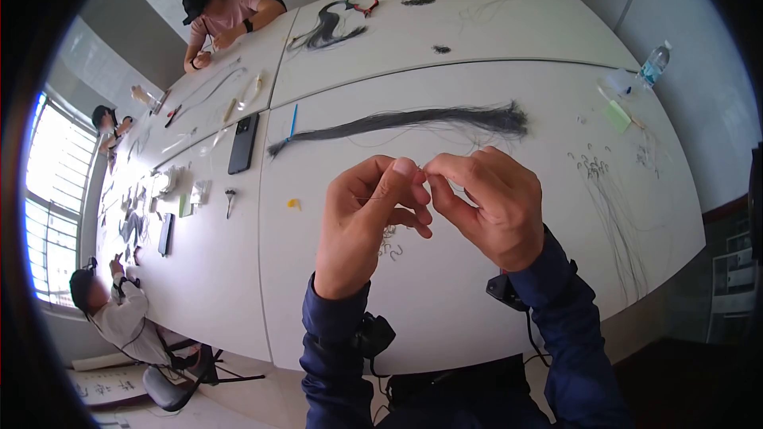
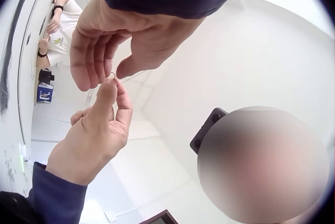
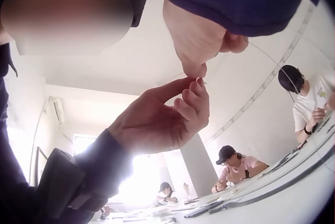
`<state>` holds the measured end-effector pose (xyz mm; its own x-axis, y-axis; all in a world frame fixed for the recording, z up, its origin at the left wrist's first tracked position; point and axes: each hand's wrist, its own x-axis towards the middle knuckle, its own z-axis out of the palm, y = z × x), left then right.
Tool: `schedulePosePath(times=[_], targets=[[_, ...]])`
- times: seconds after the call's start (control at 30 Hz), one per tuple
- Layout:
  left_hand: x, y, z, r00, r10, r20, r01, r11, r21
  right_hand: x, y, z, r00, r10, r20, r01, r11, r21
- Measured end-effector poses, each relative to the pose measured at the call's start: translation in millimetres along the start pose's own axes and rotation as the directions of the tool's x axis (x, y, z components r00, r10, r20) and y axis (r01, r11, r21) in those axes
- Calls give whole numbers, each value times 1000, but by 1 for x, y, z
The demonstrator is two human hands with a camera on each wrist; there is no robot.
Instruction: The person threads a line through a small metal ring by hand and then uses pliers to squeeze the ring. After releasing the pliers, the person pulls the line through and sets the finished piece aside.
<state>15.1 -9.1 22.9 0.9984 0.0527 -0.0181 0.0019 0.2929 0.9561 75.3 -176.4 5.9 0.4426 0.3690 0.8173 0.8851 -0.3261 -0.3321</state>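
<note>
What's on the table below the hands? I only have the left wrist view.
Observer: Small curved hooks, showing in the head view between the two forearms, close to the left hand.
Operator: Anything out to the left of that hand?
Observer: Nearest is a small yellow piece lying on the table.
Operator: And what's at the narrow end of the dark strand bundle?
Observer: A thin blue strip, lying crosswise to the dark strand bundle.

Phone left of strand bundle, bottle far right
</note>
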Motion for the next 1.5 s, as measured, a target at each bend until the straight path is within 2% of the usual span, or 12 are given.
schedulePosePath(times=[0.43,0.53,0.57,0.67,0.77,0.87,1.13,1.33,1.5], targets=[[3,1,-7,993,-91,75,96,993,-69,0,4,-1,997,-59,52,57,997,47],[4,-3,-7,999,-34,32,37,994,-100,3,0,-1,994,106,39,-111,980,164],[4,-2,-6,1000,-24,14,25,994,-109,3,-1,-2,971,232,65,-241,941,237],[3,-3,-1,999,0,-44,-5,993,-115,3,-2,-4,808,557,191,-581,699,417],[3,-6,5,996,12,-93,-22,994,-104,0,1,-1,791,564,237,-598,632,493],[3,-11,5,993,26,-114,-42,990,-137,0,-2,-1,758,565,326,-647,586,489],[4,-13,8,981,40,-188,-66,989,-130,2,-6,-1,749,549,370,-662,609,437],[4,-12,8,991,38,-132,-46,997,-64,4,-8,-4,735,528,426,-677,613,407],[4,-11,13,985,42,-168,-48,998,-31,3,-10,-6,703,532,472,-707,593,385]])
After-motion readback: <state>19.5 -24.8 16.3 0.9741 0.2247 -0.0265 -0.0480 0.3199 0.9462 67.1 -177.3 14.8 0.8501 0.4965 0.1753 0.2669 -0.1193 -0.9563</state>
